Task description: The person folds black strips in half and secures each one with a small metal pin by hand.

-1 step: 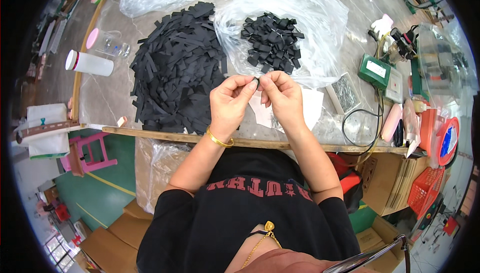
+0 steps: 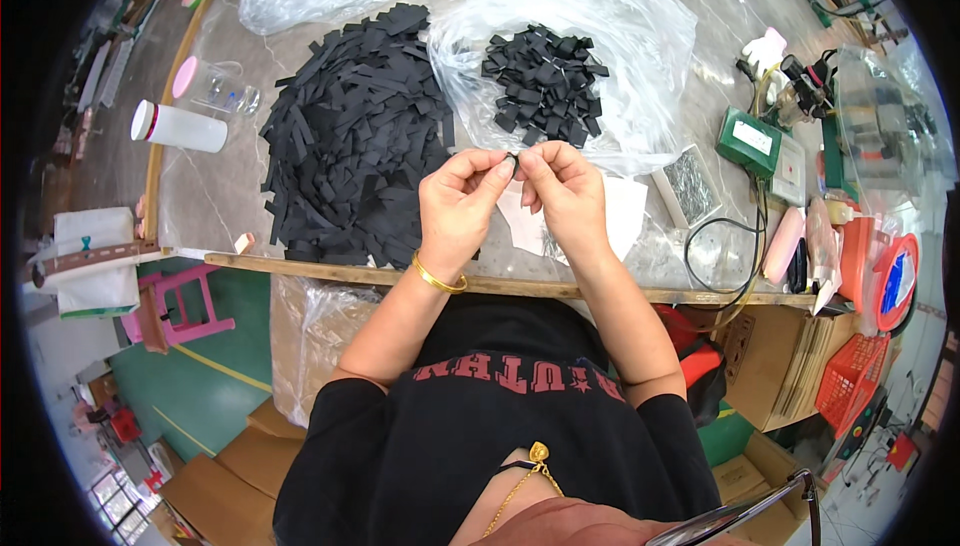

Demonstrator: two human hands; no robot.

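Note:
My left hand (image 2: pixel 462 204) and my right hand (image 2: pixel 568 196) meet above the near part of the table, fingertips pinched together. Between them is a small black strip (image 2: pixel 514 165), mostly hidden by the thumbs and forefingers. A large heap of flat black strips (image 2: pixel 355 136) lies just left of my left hand. Beyond my hands, a smaller pile of folded black pieces (image 2: pixel 545 86) rests on a clear plastic bag (image 2: pixel 650 56). Under my right hand lies a white sheet of paper (image 2: pixel 625 216), with some thin metal bits on it.
An open white box (image 2: pixel 672 186) of small metal pieces sits to the right. Farther right are a green box (image 2: pixel 749 143), a looping black cable (image 2: pixel 690 246) and a pink bottle (image 2: pixel 783 246). A white bottle (image 2: pixel 185 128) and a clear jar (image 2: pixel 222 89) lie at the left.

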